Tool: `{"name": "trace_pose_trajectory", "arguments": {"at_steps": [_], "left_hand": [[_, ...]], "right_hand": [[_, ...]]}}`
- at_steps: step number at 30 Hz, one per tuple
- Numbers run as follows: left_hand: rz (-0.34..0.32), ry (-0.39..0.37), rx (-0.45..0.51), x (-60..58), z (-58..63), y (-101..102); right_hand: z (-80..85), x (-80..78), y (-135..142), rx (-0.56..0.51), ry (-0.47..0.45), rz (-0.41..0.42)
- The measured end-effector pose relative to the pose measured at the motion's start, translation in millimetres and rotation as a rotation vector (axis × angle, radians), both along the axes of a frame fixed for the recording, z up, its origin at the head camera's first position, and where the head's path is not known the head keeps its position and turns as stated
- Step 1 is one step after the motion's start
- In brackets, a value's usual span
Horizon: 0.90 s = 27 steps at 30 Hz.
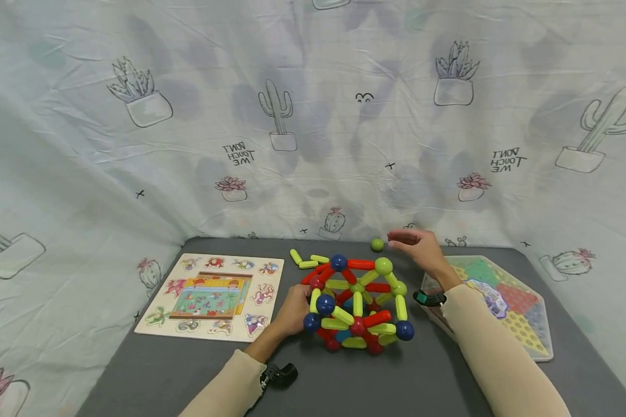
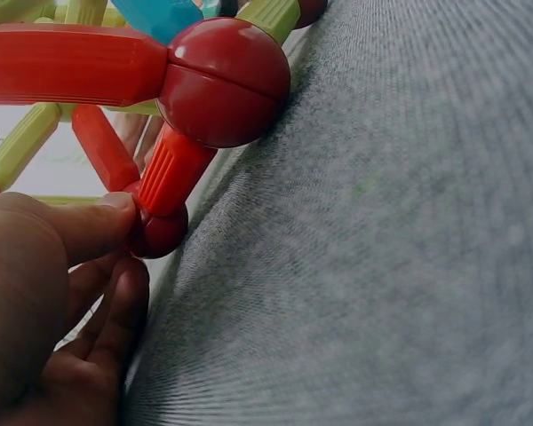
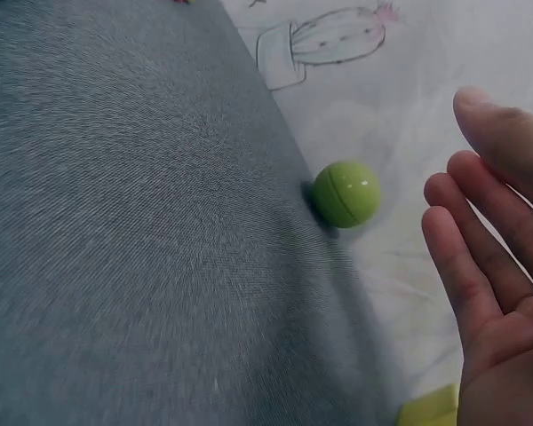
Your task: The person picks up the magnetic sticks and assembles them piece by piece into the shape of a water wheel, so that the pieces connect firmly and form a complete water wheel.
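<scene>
A frame built of magnetic rods and balls (image 1: 357,288) in red, lime, blue and teal stands in the middle of the grey table. At its left side, my left hand (image 1: 294,313) holds it; the left wrist view shows thumb and fingers pinching a small red ball (image 2: 162,232) low on the frame. Toward the back edge lies a loose lime ball (image 1: 377,245). Just right of that ball hovers my right hand (image 1: 419,249), fingers extended and loosely bent, nothing in them. In the right wrist view, a gap separates the fingertips (image 3: 440,222) from the ball.
Several loose lime rods (image 1: 308,264) lie behind the frame, to the left. A wooden picture puzzle board (image 1: 153,324) is on the left. On the right, partly under my right forearm, lies a clear hexagonal case (image 1: 545,324) with coloured sections. A printed curtain (image 1: 318,191) hangs behind the table.
</scene>
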<state>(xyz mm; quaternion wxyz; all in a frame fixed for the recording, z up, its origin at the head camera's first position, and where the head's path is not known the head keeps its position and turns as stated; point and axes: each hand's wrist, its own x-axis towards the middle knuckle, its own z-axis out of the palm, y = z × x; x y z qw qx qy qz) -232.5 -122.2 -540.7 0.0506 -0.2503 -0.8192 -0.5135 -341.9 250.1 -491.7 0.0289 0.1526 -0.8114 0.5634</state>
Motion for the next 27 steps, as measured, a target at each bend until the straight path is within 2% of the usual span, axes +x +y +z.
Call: {"name": "trace_pose_trajectory", "arguments": {"at_steps": [2,3,4,7,9,10,12,16,19,21,24,27], "left_hand": [[0.000,-0.007,-0.007,-0.5,-0.2,0.8],[-0.003,-0.003,-0.001,-4.1,-6.7,0.3],[-0.005,-0.008,0.000,-4.1,-6.6,0.5],[-0.001,-0.053,-0.014,-1.7,-1.9,0.9],[-0.003,-0.049,-0.007,-1.5,-2.9,0.0],[-0.003,-0.058,-0.012,1.7,2.9,0.3],[0.001,-0.058,-0.017,1.5,2.7,0.0],[0.001,-0.068,-0.028,0.4,2.1,1.2],[-0.011,-0.073,-0.015,0.8,2.6,1.5],[-0.015,-0.076,-0.009,1.5,3.4,1.8],[-0.009,-0.078,-0.016,2.2,4.6,1.6],[0.010,-0.079,-0.032,2.2,5.7,0.8]], "right_hand": [[-2.9,-5.8,-2.6,0.027,0.003,-0.016],[-3.8,-8.3,-4.3,0.042,0.001,-0.027],[-5.0,-11.0,-5.6,0.052,-0.007,-0.036],[-9.5,-17.6,-10.4,0.090,-0.001,-0.036],[-13.5,-20.7,-15.0,0.099,-0.006,-0.044],[-16.4,-22.2,-17.1,0.099,-0.006,-0.050],[-21.4,-24.0,-22.3,0.109,0.001,-0.060],[-30.2,-22.1,-28.2,0.166,0.037,-0.115],[-30.8,-14.5,-28.0,0.173,0.054,-0.151],[-27.1,-5.3,-25.1,0.140,0.044,-0.166],[-15.5,12.9,-18.0,0.027,0.009,-0.171],[1.9,35.9,-9.8,-0.201,-0.030,-0.104]]}}
